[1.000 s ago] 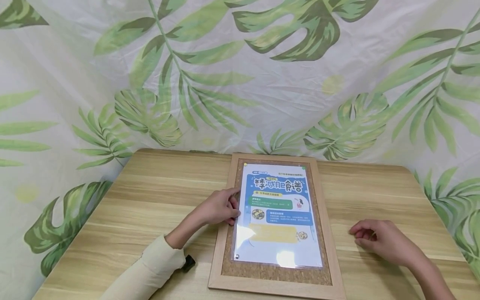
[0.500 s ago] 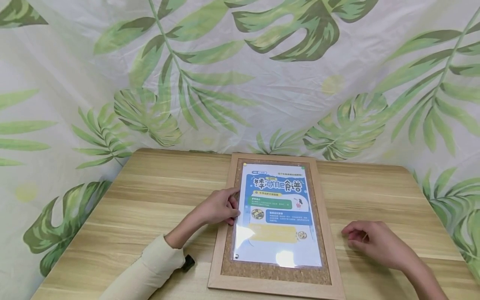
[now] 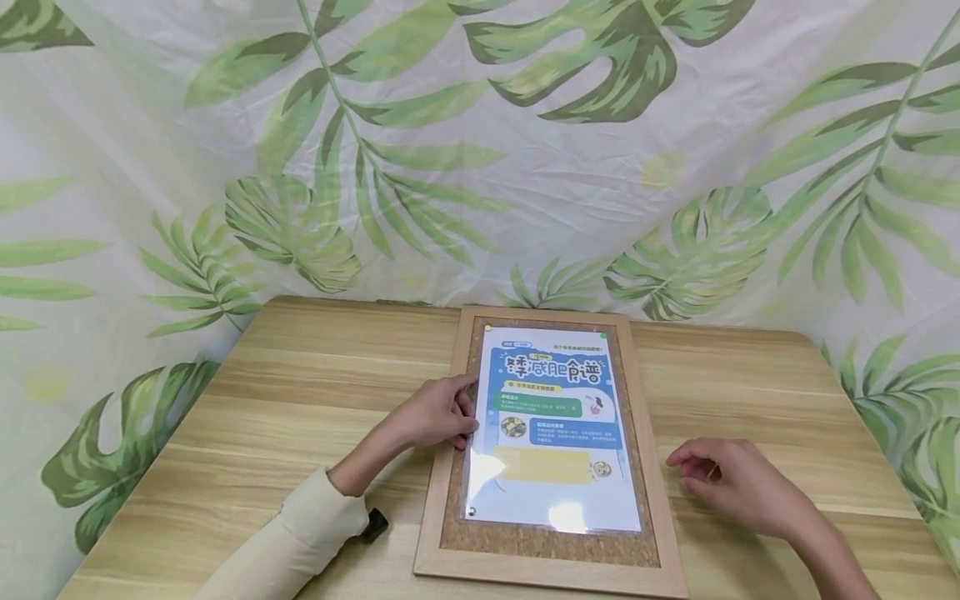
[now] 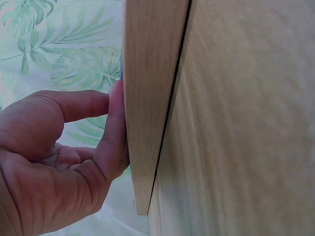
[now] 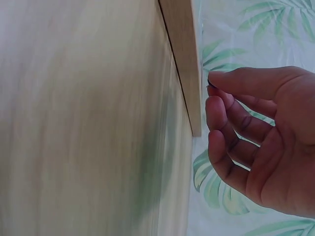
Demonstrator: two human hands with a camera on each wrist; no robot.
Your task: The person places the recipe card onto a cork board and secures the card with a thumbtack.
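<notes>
A corkboard [image 3: 551,546] in a light wood frame lies on the table. On it is a printed sheet [image 3: 517,500] in a clear glossy cover. Thumbtacks sit at its corners: a yellow thumbtack [image 3: 488,328], a green thumbtack [image 3: 603,335] and a silver thumbtack [image 3: 471,511]. My left hand [image 3: 435,412] rests on the frame's left side, fingertips touching the sheet's left edge. To the right of the board, above the table, my right hand [image 3: 738,483] pinches a small dark blue thing [image 5: 210,84] between thumb and forefinger. Its shape is mostly hidden.
The wooden table [image 3: 315,375] extends on both sides of the board. A leaf-patterned curtain [image 3: 450,208] hangs behind it. Next to the left sleeve [image 3: 300,533] is a small black object [image 3: 377,525].
My right hand has moved left, closer to the board's right side, still pinching. The left hand and the board stay in place.
</notes>
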